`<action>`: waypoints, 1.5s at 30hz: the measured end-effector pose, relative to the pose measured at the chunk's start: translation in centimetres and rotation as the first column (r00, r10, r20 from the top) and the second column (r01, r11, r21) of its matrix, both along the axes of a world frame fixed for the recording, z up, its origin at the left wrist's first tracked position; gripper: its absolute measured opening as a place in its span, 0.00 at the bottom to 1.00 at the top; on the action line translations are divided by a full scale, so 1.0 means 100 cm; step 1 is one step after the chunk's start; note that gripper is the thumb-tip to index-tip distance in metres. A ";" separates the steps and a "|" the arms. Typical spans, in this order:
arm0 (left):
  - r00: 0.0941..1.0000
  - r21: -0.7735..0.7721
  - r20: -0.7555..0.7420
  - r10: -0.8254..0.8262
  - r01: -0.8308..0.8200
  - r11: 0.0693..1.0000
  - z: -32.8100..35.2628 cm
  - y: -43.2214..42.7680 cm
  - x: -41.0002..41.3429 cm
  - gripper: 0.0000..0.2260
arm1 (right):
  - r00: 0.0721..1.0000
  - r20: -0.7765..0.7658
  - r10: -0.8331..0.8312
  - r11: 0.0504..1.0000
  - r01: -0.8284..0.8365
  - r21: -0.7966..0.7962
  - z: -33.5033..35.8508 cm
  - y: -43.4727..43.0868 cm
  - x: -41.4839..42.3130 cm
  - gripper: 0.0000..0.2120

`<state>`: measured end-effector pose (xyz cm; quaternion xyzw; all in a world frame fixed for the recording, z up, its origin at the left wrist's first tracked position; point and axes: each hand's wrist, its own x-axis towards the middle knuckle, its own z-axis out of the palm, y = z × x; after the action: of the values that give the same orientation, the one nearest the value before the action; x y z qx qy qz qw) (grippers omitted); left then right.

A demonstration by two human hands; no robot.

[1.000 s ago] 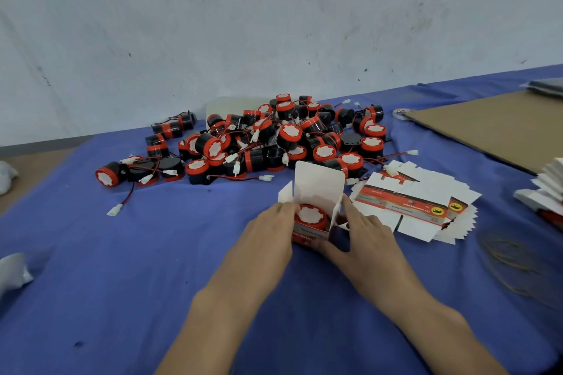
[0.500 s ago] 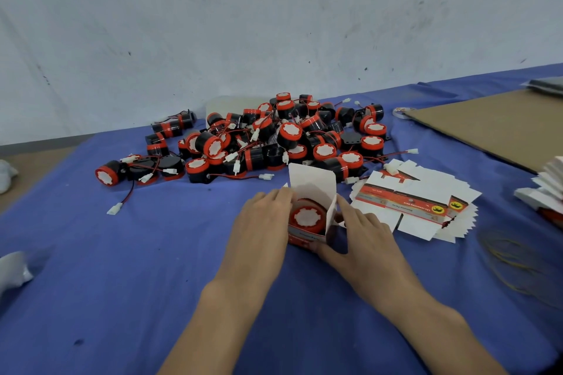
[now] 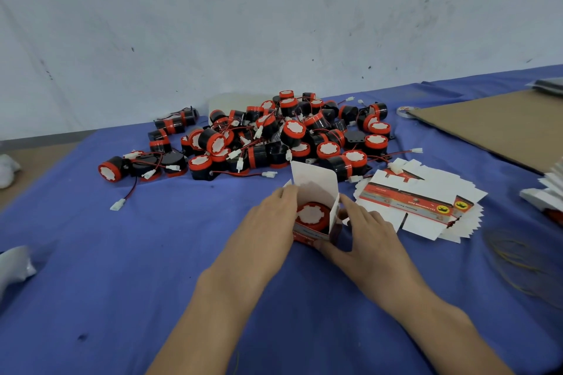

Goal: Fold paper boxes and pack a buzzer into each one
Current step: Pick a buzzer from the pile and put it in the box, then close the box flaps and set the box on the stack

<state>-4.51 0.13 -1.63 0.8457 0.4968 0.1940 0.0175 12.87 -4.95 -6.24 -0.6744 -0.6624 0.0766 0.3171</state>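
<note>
The left-hand grip [image 3: 268, 222] lies with nearly straight fingers pressed flat against the left wall of the paper box [image 3: 307, 236], fingertips up by its small side flap. The right-hand grip [image 3: 362, 234] is spread around the box's near right corner, with the thumb along the lower front edge and the forefinger against the right side flap, so the box is held between the two. The box stands on the blue tabletop [image 3: 122, 268] with its top open and its white lid flap [image 3: 315, 181] upright on the far side. A red-faced buzzer [image 3: 312, 215] sits inside, face up.

Just beyond the grip lies a pile of loose buzzers [image 3: 289, 137], black and red with trailing wires and white plugs. Just right of the right-hand grip is a fanned stack of flat boxes [image 3: 417, 204]. Farther right lie blurred yellowish loops [image 3: 524, 262], and beyond them a brown cardboard sheet [image 3: 502, 128]. Well to the left of the grip, something pale [image 3: 15, 262] rests at the tabletop's edge.
</note>
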 end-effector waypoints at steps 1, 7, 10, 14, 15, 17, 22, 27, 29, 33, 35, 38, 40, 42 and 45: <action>0.999 0.030 0.043 0.002 -0.004 1.000 -0.003 0.001 -0.002 0.16 | 1.000 -0.001 -0.004 1.000 0.004 -0.004 0.000 0.000 0.001 0.37; 0.992 0.211 0.128 0.014 -0.041 0.977 -0.010 -0.001 -0.004 0.14 | 1.000 -0.017 0.005 1.000 -0.005 -0.014 0.002 -0.002 0.000 0.38; 0.993 0.241 0.116 0.000 -0.028 0.970 -0.014 -0.008 0.001 0.11 | 1.000 -0.025 -0.001 0.999 0.000 -0.035 0.004 -0.003 0.000 0.37; 0.998 0.254 -0.039 0.042 -0.031 0.967 -0.018 -0.006 -0.002 0.24 | 1.000 -0.003 -0.006 0.998 0.006 -0.059 0.007 -0.004 0.000 0.36; 0.995 0.247 -0.075 0.063 -0.042 0.968 -0.018 -0.005 -0.004 0.24 | 1.000 -0.002 -0.010 0.998 0.010 -0.063 0.008 -0.003 0.001 0.36; 0.993 0.234 -0.104 0.060 -0.034 0.972 -0.014 -0.007 -0.005 0.22 | 1.000 -0.007 -0.014 0.997 0.013 -0.077 0.009 -0.003 0.002 0.37; 0.991 0.270 0.081 -0.104 0.079 0.960 -0.001 -0.019 -0.020 0.20 | 1.000 -0.012 0.027 0.991 -0.028 -0.128 0.012 -0.004 0.005 0.41; 0.799 0.026 0.600 0.016 -0.040 0.999 -0.002 -0.015 -0.027 0.11 | 0.997 -0.047 0.054 0.992 -0.059 -0.116 0.016 -0.007 0.008 0.37; 0.766 -0.118 0.639 0.077 -0.001 0.993 -0.005 -0.011 -0.027 0.09 | 0.991 -0.113 0.077 0.992 -0.088 -0.093 0.017 -0.009 0.007 0.35; 0.779 -0.238 0.625 0.050 0.129 0.963 -0.013 -0.008 -0.023 0.07 | 0.988 -0.081 0.129 0.986 -0.137 -0.096 0.016 -0.014 0.005 0.30; 0.795 -0.226 0.607 0.015 0.154 0.962 -0.016 -0.008 -0.020 0.06 | 0.989 -0.013 0.146 0.984 -0.146 -0.103 0.015 -0.013 0.004 0.27; 0.791 -0.293 0.612 0.027 0.195 0.936 -0.021 -0.009 -0.014 0.04 | 0.985 0.082 0.154 0.984 -0.145 -0.100 0.014 -0.012 0.004 0.26; 0.721 -0.375 0.687 0.093 0.242 0.895 -0.018 -0.007 -0.013 0.06 | 0.983 0.082 0.162 0.986 -0.158 -0.050 0.013 -0.011 0.005 0.28; 0.661 -0.421 0.739 0.129 0.305 0.854 -0.016 -0.002 -0.016 0.15 | 0.982 0.025 0.190 0.982 -0.189 -0.007 0.011 -0.009 0.006 0.23; 0.640 -0.454 0.757 0.127 0.377 0.807 -0.016 0.005 -0.019 0.16 | 0.969 -0.142 0.203 0.979 -0.197 0.053 0.011 -0.006 0.008 0.12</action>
<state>-6.37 0.58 -3.22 0.6721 0.4136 0.3676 0.4920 13.71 -5.54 -5.18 -0.5906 -0.7032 0.1446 0.3685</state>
